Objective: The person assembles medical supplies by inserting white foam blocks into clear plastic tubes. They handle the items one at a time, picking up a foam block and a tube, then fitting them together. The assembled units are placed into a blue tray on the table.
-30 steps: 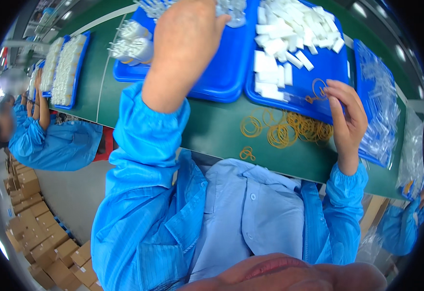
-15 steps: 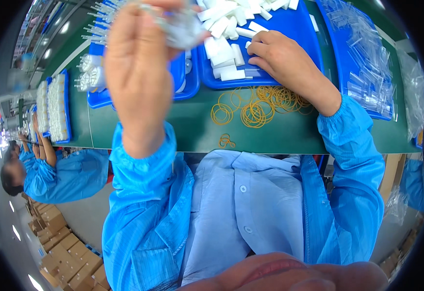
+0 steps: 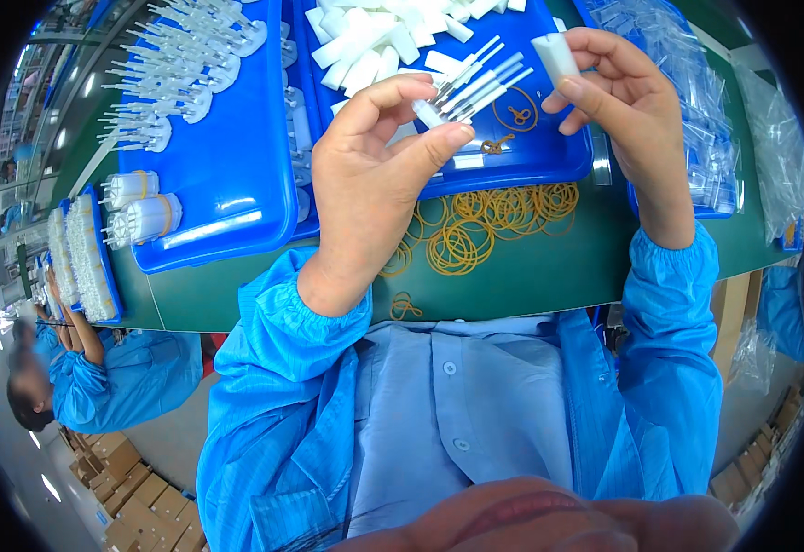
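My left hand (image 3: 374, 161) pinches a white pronged part (image 3: 429, 114) between thumb and fingers, its several thin pale and metallic prongs pointing up and right. Opposite it, my right hand (image 3: 636, 110) grips a white block (image 3: 556, 57) by its lower side, apart from the prongs. Both hands are raised over a blue tray (image 3: 549, 171) heaped with white blocks (image 3: 374, 41). A few rubber bands (image 3: 517, 110) lie inside that tray, below the gap between my hands.
A pile of yellow rubber bands (image 3: 462, 244) lies on the green table (image 3: 531, 281). The left blue tray (image 3: 236, 156) holds rows of pronged white parts (image 3: 185, 69) and banded bundles (image 3: 149, 216). Clear tubes fill the right tray (image 3: 646, 193). A co-worker (image 3: 116, 377) sits far left.
My left hand has come down and right from the upper left with the pronged part. My right hand has left the tray, moving right and up, and now holds a white block.
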Tool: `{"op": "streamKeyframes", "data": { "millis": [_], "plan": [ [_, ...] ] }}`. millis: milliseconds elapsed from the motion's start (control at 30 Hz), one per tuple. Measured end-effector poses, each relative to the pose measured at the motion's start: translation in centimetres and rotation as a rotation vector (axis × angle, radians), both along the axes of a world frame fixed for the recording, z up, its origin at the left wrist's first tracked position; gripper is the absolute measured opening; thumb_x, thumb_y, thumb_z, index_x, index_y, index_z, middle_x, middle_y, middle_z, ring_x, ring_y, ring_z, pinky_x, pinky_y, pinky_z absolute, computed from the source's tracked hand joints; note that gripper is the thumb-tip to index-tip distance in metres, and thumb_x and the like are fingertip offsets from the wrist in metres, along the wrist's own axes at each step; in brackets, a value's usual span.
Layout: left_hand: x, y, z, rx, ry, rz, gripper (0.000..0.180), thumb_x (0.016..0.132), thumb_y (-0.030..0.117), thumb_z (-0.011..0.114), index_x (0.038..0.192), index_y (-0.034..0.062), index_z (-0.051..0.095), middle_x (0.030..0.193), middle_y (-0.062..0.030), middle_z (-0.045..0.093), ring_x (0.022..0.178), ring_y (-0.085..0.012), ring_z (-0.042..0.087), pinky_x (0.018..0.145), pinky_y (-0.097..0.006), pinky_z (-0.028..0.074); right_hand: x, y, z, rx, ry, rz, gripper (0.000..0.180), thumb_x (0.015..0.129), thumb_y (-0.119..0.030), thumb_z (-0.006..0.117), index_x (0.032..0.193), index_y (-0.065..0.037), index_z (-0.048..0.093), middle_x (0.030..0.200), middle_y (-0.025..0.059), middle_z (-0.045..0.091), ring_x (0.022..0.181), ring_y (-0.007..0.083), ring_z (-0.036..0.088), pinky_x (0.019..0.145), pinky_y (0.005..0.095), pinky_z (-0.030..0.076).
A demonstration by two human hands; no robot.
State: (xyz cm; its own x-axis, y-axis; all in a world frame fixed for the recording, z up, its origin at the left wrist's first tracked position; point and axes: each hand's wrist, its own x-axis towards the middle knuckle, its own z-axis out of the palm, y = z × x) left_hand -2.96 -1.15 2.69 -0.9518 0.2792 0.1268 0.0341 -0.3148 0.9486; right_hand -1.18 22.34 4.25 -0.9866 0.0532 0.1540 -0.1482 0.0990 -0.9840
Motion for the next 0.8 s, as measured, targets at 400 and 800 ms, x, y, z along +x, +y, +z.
{"op": "streamKeyframes", "data": {
  "millis": [400, 800],
  "plan": [
    [-0.4, -0.2, -0.2, 0.075, 0.012, 0.058, 0.043, 0.085, -0.008, 0.066, 0.125, -0.0055, 0.053, 0.116, -0.0186, 0.063, 0.108, -0.0204, 0.062, 0.088, -0.029, 0.053, -0.1, 0.7, -0.9, -0.128, 0.095, 0.072, 0.023, 0.089, -0.004, 0.064, 0.113, -0.001, 0.065, 0.122, 0.0159, 0.06, 0.105, 0.0206, 0.062, 0.086, 0.0295, 0.053],
    [-0.2, -0.1, -0.8, 0.054, 0.154, 0.058, 0.045, 0.082, -0.013, 0.066, 0.125, -0.0078, 0.051, 0.118, -0.0205, 0.06, 0.113, -0.0251, 0.06, 0.096, -0.035, 0.053, 0.4, -1.2, 0.1, -0.248, 0.134, -0.091, 0.031, 0.086, -0.001, 0.068, 0.115, 0.002, 0.057, 0.1, 0.015, 0.067, 0.093, 0.0213, 0.066, 0.084, 0.0294, 0.053]
  ]
}}
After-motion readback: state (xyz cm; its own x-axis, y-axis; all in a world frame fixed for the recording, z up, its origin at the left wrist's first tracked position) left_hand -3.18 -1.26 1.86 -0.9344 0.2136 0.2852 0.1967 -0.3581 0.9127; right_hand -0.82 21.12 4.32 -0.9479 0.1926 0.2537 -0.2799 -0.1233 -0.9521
